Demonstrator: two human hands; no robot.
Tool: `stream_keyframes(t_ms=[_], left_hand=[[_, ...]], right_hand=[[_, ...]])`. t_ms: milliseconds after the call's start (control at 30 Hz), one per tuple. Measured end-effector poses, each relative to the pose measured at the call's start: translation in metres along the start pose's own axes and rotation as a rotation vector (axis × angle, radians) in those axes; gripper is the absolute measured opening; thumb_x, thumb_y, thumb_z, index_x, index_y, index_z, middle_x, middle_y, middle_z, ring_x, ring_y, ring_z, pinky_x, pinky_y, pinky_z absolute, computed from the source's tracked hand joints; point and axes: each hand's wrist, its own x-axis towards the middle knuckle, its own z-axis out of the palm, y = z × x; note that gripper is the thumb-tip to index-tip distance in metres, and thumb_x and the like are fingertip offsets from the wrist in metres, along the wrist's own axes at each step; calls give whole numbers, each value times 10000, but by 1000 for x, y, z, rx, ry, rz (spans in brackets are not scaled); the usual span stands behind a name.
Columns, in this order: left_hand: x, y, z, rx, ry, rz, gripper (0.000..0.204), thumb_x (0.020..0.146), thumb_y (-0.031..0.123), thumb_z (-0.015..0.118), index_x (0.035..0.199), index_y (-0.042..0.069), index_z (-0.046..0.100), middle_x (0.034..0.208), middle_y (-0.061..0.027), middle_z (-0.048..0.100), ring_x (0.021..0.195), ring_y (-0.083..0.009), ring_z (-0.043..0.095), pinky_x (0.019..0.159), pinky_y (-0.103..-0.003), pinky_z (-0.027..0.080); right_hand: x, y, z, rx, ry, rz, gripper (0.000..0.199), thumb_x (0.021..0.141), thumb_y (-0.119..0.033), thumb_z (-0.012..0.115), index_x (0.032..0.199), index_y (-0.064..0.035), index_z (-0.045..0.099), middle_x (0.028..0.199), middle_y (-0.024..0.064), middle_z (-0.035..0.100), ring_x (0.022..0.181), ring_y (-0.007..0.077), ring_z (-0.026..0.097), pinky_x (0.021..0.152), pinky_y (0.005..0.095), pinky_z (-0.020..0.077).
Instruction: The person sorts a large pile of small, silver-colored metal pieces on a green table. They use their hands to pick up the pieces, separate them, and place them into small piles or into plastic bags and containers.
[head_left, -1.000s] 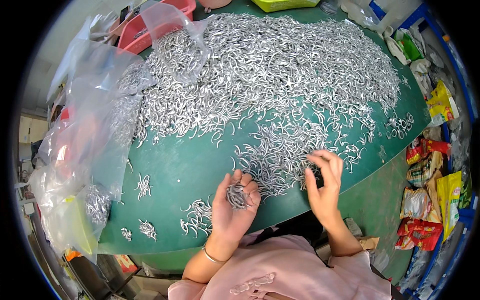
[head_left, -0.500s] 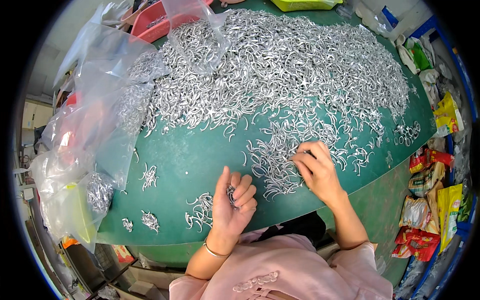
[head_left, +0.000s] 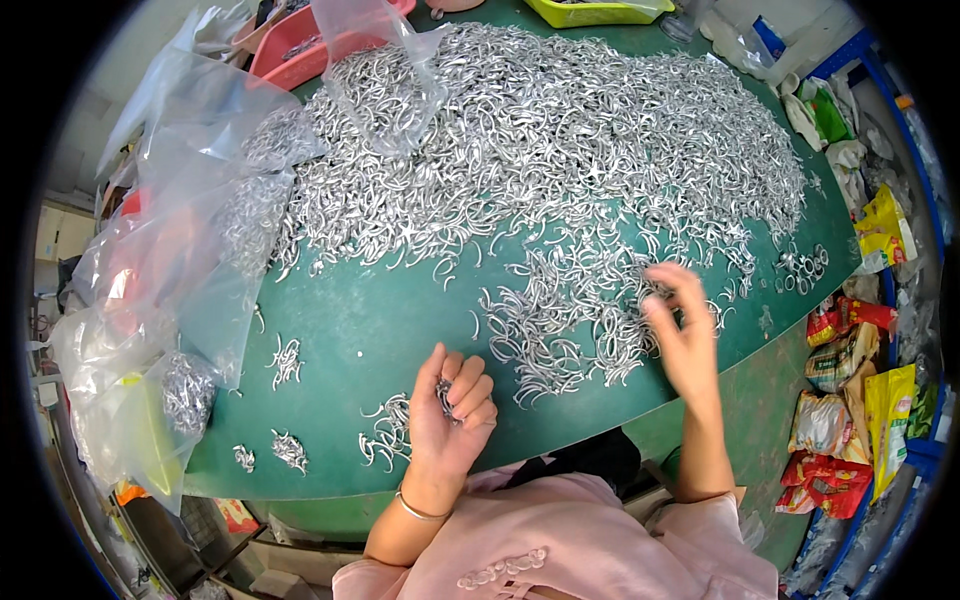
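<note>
Loosely curled, palm up, my left hand point(head_left: 452, 415) holds several small curved silver metal pieces against its palm. Just beside it, partly hidden by the hand, lies a small heap of the same pieces point(head_left: 385, 432). My right hand point(head_left: 688, 335) hovers at the right edge of a spread-out cluster of curved metal pieces point(head_left: 540, 335); its thumb and fingers are bent and apart, and I see nothing between them. Behind both hands a large pile of these pieces point(head_left: 560, 130) covers the far half of the green table point(head_left: 330, 350).
Clear plastic bags point(head_left: 190, 200) hang over the left side, one with metal pieces inside. A red tray point(head_left: 290, 55) and a yellow tray point(head_left: 600, 12) stand at the far edge. Small heaps point(head_left: 290, 452) lie front left, rings point(head_left: 803, 268) at right. Bright packages point(head_left: 835, 425) fill a shelf beyond.
My right hand has moved to the right across the cluster, and its fingers have spread apart. My left hand stays curled around its pieces. The whole view has shifted slightly.
</note>
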Motion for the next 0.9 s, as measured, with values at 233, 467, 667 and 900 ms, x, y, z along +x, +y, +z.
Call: stream_keyframes(t_ms=[233, 467, 667, 900], left_hand=[[2, -4, 2, 34, 29, 15, 339, 1056, 275, 406, 762, 112, 446, 634, 8, 337, 498, -98, 304, 412, -252, 242], [2, -5, 3, 36, 41, 32, 330, 1053, 265, 414, 765, 110, 451, 633, 8, 343, 496, -98, 305, 411, -252, 249], [1, -6, -1, 13, 52, 15, 325, 1053, 259, 410, 765, 112, 445, 629, 9, 338, 501, -98, 311, 419, -251, 253], [4, -8, 0, 37, 46, -10, 326, 1056, 265, 404, 777, 105, 458, 630, 8, 338, 502, -97, 312, 425, -251, 262]], right_hand=[[-35, -34, 65, -358, -224, -262, 471, 843, -95, 683, 1284, -2, 548, 1427, 199, 409, 1341, 435, 358, 1056, 526, 347], [-35, -44, 61, -223, -465, -470, 380, 850, -38, 624, 1223, 28, 593, 1396, 200, 464, 1357, 428, 385, 1038, 501, 405], [3, -15, 18, -255, -26, -181, 319, 859, -99, 666, 1153, 19, 631, 1346, 176, 512, 1201, 372, 505, 980, 448, 417], [38, -1, 21, -485, 114, -185, 276, 835, -134, 720, 1078, -30, 644, 1109, 123, 576, 1064, 297, 524, 929, 420, 350]])
